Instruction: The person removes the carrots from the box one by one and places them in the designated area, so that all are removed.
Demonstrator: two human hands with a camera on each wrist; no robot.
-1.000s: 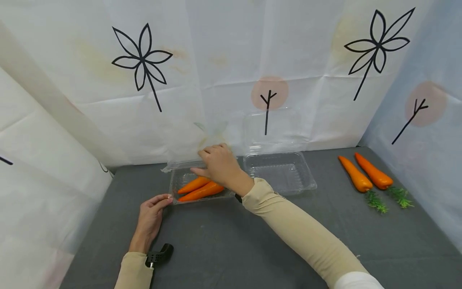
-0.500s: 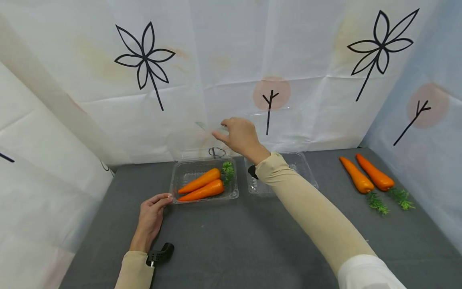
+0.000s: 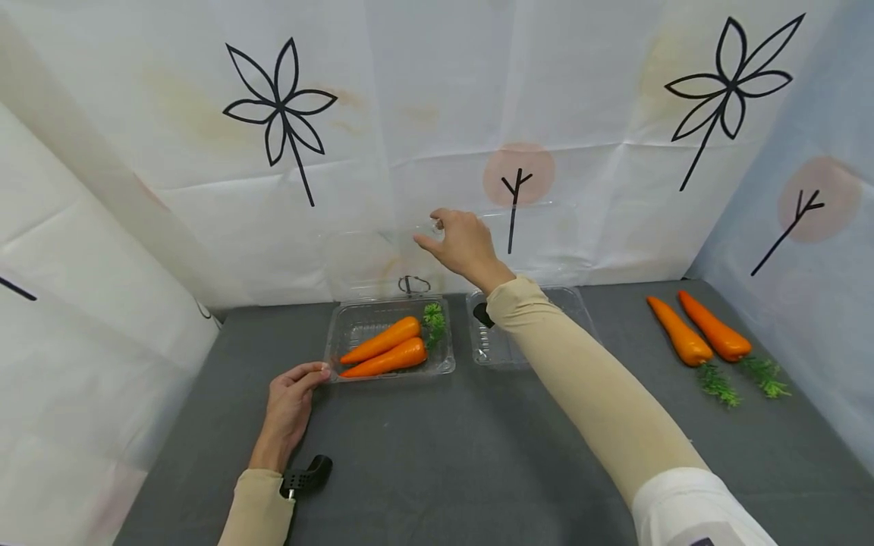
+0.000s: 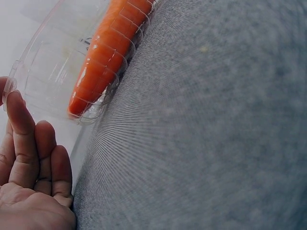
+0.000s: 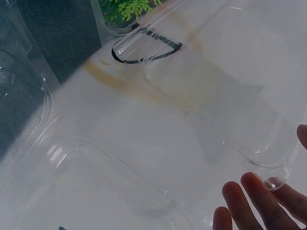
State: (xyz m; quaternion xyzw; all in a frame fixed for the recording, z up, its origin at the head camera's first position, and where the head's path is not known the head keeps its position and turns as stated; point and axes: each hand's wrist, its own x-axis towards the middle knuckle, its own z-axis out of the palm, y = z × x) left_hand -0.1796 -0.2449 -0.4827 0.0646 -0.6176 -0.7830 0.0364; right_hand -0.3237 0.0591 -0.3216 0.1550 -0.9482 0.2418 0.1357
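Note:
A clear plastic clamshell container (image 3: 351, 327) sits on the left half of the table, holding two orange carrots (image 3: 388, 358) with green tops (image 3: 433, 322). Its lid (image 3: 358, 262) stands raised on the back hinge, close to the wall. My left hand (image 3: 290, 409) pinches the container's front left corner between thumb and index finger. In the left wrist view, a carrot (image 4: 105, 57) shows through the clear side wall. My right hand (image 3: 467, 246) is up at the lid's right corner, fingertips touching the corner tab (image 5: 274, 183), with the thumb held apart from it.
A second clear container (image 3: 508, 345), lid (image 3: 546, 235) up, stands just right of the first, partly hidden by my right forearm. Two more carrots (image 3: 713, 326) lie at the table's right side. A white printed cloth (image 3: 423, 91) hangs behind the table (image 3: 423, 462).
My right hand has risen from over the carrots up and right, and the left container's lid has swung upright, uncovering the carrots. The left hand keeps its grip on the corner.

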